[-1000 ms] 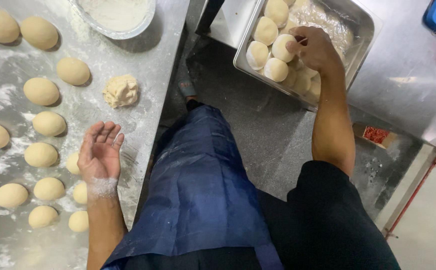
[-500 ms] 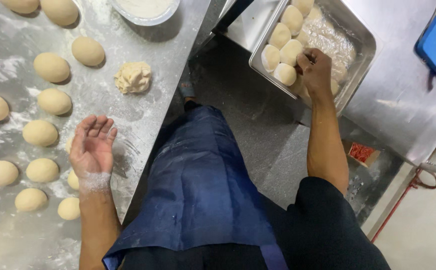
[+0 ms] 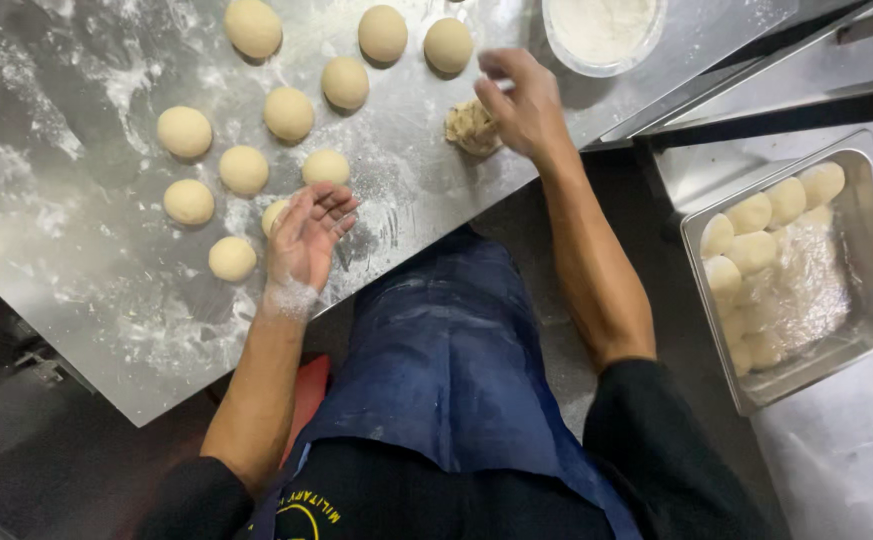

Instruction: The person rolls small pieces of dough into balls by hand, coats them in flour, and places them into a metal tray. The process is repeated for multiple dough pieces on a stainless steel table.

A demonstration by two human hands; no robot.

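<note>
My left hand (image 3: 306,240) lies open and flat, palm down, on the floured steel table (image 3: 86,290), partly covering a small dough ball (image 3: 274,214). Several smooth round dough balls (image 3: 244,169) sit in rows just beyond it. My right hand (image 3: 522,100) hovers at the table's near edge with its fingers loosely curved and apart. It is right beside a rough, torn lump of dough (image 3: 470,128); I cannot tell whether the thumb touches it. Nothing shows inside that hand.
A clear bowl of flour (image 3: 604,30) stands past my right hand. To the right, on a lower steel surface, a rectangular metal tray (image 3: 816,365) holds several dough balls (image 3: 751,212) on plastic film. A dark gap separates table and tray. My blue apron fills the lower middle.
My right hand has left the tray and swung across to the rough lump on the table. The view has turned, so the tray now sits at the right. My left hand stays flat.
</note>
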